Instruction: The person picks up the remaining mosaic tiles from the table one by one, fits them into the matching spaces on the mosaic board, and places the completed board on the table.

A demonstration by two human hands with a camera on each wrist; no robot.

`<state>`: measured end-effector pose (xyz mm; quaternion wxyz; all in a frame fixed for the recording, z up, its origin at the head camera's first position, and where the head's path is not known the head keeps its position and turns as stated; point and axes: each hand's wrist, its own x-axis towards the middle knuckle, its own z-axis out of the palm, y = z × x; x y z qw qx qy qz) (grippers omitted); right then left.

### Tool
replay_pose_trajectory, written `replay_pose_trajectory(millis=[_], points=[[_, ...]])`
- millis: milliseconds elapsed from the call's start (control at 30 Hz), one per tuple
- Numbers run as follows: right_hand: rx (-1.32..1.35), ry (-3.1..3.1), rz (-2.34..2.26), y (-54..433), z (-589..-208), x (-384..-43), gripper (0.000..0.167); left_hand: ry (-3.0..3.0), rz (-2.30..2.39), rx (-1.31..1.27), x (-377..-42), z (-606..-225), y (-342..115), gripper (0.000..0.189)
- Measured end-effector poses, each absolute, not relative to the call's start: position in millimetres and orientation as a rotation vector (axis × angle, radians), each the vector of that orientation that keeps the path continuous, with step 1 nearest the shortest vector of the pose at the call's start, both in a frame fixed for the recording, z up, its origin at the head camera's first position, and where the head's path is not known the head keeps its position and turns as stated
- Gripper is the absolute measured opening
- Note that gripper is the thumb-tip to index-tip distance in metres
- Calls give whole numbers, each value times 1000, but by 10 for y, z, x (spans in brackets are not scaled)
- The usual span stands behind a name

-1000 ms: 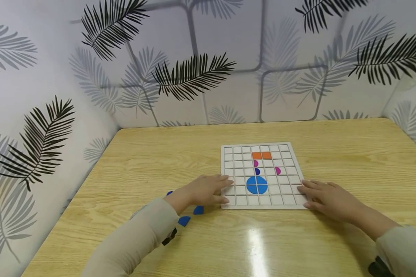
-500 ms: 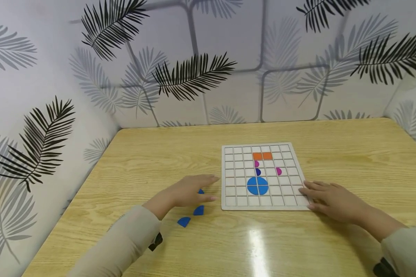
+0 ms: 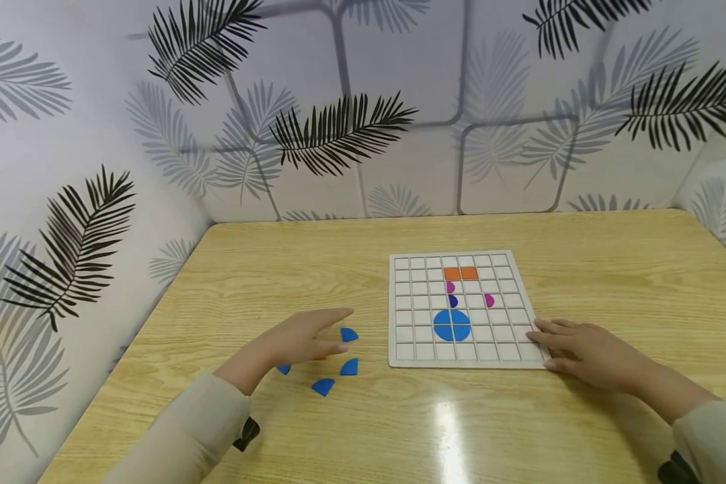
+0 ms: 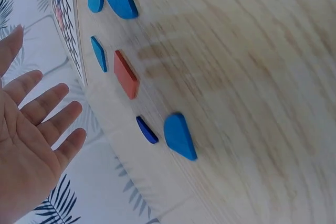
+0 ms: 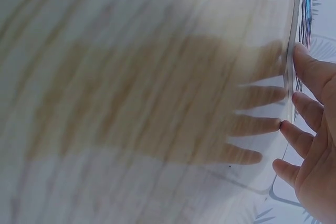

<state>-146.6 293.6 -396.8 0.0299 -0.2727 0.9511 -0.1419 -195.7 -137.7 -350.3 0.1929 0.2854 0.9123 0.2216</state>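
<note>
Four blue quarter-circles (image 3: 349, 367), best pinched edgewise, lie around the wide, empty left hand (image 3: 296, 338), while the straight-fingered right hand (image 3: 593, 353) can steady the gridded board (image 3: 423, 334).

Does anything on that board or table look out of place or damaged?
Nothing looks damaged or spilled. One magenta half-circle seems slightly odd: it sits alone on the white grid board, apart from the board's other pieces.

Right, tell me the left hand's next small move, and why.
Probably lower the left hand and pinch the loose blue piece that, in the head view, shows between its thumb and fingertips: the hand is open and holds nothing, the right hand is at the grid board's edge, and the grid board has bare cells.
</note>
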Motion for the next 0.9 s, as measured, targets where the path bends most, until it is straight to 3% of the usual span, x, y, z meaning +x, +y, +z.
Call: replay_pose_trajectory(millis=[533,900], points=[[-760,2863,-570,2955,-3976,-1497,47,2568,651,717,-1911,-3483,-1738,55],[-790,2890,-563,2945,-3989,-1498,48,2541,631,525,-1916,-3499,-1928,56]])
